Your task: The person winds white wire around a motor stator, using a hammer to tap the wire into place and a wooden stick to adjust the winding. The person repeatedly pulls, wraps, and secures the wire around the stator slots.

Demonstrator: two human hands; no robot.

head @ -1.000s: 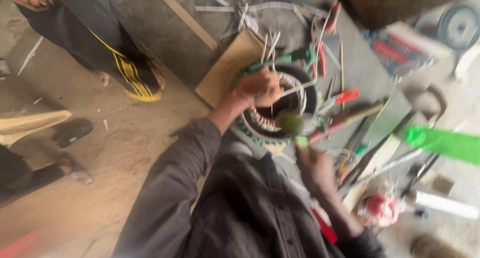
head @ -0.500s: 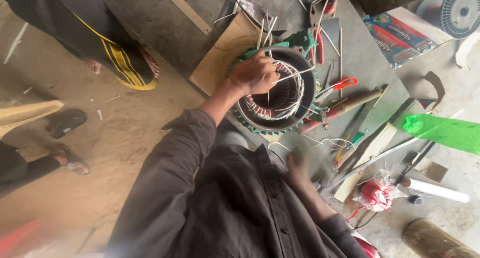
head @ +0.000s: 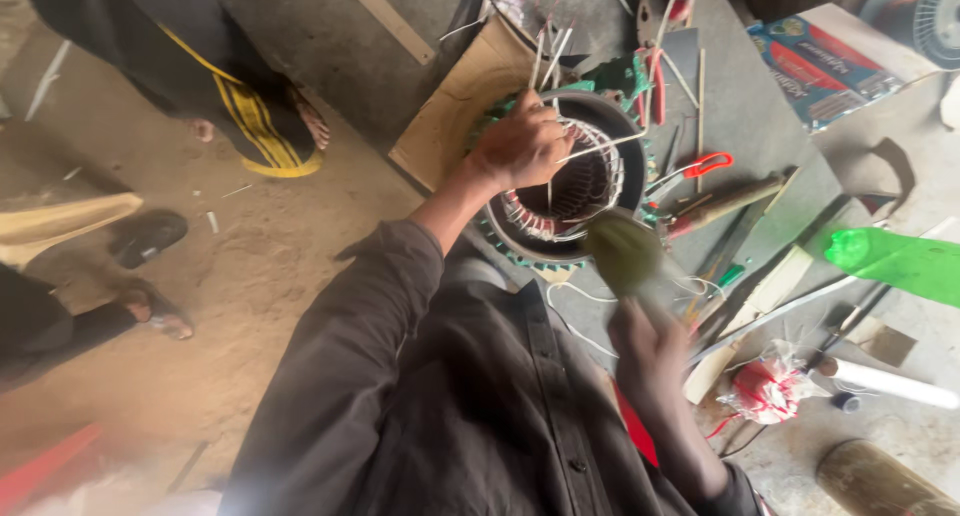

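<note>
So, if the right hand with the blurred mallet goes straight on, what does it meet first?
Probably the rim of the round grey motor stator, just beyond the olive mallet head that the right hand holds; depth is unclear because of blur.

Right hand (head: 650, 351) and mallet (head: 622, 251) motion-blurred.

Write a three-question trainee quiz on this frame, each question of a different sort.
1. True or false: the left hand rests on the rim of the motor stator.
2. What does the right hand hold? A) red-handled pliers B) blurred mallet C) the green plastic sheet
3. Fill in: the stator lies partly on a piece of ____.

Key: 1 true. 2 B; its head is above the stator's near edge. 3 cardboard.
</note>
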